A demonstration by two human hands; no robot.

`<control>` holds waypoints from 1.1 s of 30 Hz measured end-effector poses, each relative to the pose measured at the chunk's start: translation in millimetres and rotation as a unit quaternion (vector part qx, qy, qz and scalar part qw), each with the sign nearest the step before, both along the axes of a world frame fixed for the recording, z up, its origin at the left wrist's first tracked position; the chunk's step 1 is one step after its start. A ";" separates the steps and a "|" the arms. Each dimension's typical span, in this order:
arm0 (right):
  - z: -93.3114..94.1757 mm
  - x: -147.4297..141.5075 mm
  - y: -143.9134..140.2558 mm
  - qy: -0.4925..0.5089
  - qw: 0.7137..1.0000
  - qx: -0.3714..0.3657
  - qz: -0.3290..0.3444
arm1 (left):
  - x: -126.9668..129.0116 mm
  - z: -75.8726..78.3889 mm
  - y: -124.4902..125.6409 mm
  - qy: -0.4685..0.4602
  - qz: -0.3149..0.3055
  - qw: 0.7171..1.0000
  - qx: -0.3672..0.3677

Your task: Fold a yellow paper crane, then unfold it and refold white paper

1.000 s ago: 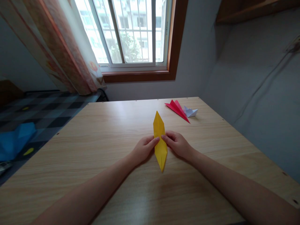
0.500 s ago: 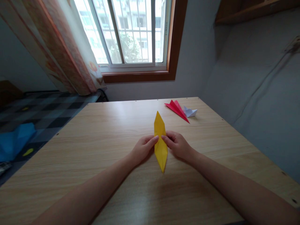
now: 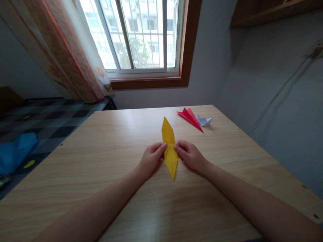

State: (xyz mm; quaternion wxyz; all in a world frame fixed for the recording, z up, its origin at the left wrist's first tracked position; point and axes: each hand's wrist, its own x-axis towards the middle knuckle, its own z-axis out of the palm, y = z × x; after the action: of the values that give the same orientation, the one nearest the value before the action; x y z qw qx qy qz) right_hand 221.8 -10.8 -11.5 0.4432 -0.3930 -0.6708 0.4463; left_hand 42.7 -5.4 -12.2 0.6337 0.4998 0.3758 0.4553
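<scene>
A folded piece of yellow paper (image 3: 169,136), long and pointed at both ends, is held above the middle of the wooden table (image 3: 121,134). My left hand (image 3: 153,157) pinches its left edge near the middle, thumb on top and fingers behind. On the opposite edge my right hand (image 3: 189,154) pinches it the same way. A crease runs across the paper between the two thumbs. The fingers behind the paper are partly hidden.
Toward the table's far right corner lie a red paper plane (image 3: 190,118) and a small white paper boat (image 3: 204,121), side by side. Left of the table, blue folded paper (image 3: 17,151) rests on a checked bed cover (image 3: 50,109). A window (image 3: 141,37) is beyond.
The yellow paper has tilted, its far tip shifting left, and has moved slightly up and left. A crease across its middle now shows more clearly. Both hands keep their grip.
</scene>
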 end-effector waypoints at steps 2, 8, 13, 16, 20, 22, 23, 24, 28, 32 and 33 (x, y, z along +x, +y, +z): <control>1.3 0.2 -0.7 -0.010 1.000 0.010 0.005 | 0.2 -1.8 1.1 -0.008 0.010 1.000 -0.002; 3.2 0.3 -1.4 -0.019 1.000 0.016 0.004 | 0.4 -5.2 3.7 -0.008 0.002 1.000 -0.001; -0.6 0.1 0.4 0.028 1.000 -0.004 -0.002 | 1.9 -0.3 0.8 -0.020 -0.024 0.999 -0.010; -5.3 0.9 2.7 0.053 0.998 -0.015 -0.018 | 1.8 2.5 -1.4 0.006 -0.044 0.999 -0.006; -10.2 1.5 4.9 0.068 0.997 -0.018 -0.029 | 0.3 3.4 -2.5 0.043 -0.037 0.998 0.012; -10.8 1.4 5.1 0.072 0.997 -0.020 -0.028 | -0.4 3.2 -2.5 0.049 -0.032 0.998 0.018; -10.6 1.3 4.9 0.075 0.997 -0.023 -0.026 | -0.6 3.0 -2.3 0.048 -0.029 0.998 0.019; -10.1 1.3 4.7 0.078 0.996 -0.028 -0.021 | -0.7 2.8 -2.1 0.046 -0.026 0.998 0.020; -6.4 1.4 2.4 0.066 0.996 -0.052 0.017 | -0.8 -0.1 -0.1 0.029 -0.010 0.999 0.022; -2.9 0.4 0.0 0.037 0.997 -0.052 0.038 | -1.0 -5.7 3.1 0.006 0.003 1.000 0.014; -2.4 0.2 -0.2 0.030 0.998 -0.049 0.036 | -0.9 -6.8 3.7 0.001 0.002 1.000 0.010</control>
State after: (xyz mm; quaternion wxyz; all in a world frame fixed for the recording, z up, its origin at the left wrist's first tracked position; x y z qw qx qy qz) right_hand 222.0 -11.1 -13.9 0.4269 -0.3758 -0.6484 0.5061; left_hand 41.8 -1.7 -19.1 0.6273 0.5062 0.3727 0.4597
